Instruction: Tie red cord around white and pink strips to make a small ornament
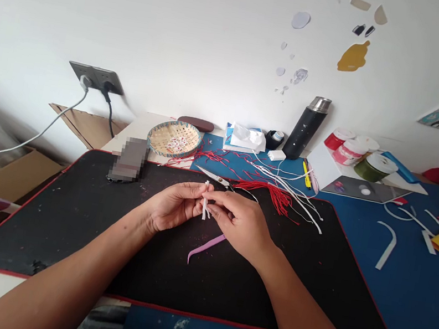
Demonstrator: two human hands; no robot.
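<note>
A: Where are the white strips?
B: Over the black mat, roughly upright, pinched from both sides by the fingers of the left hand and the right hand.
A: Which hand is nearer?
B: Neither; both touch them.
A: Any containers?
B: A woven basket sits at the back of the surface, holding small pale bits. The scissors lie just beyond the hands.

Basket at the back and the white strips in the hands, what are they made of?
The basket looks like woven bamboo or straw: it is tan and matte, with a criss-cross weave. The white strips, pinched between the left hand and right hand, look like thin paper, flat and matte, though thin plastic is possible.
</note>
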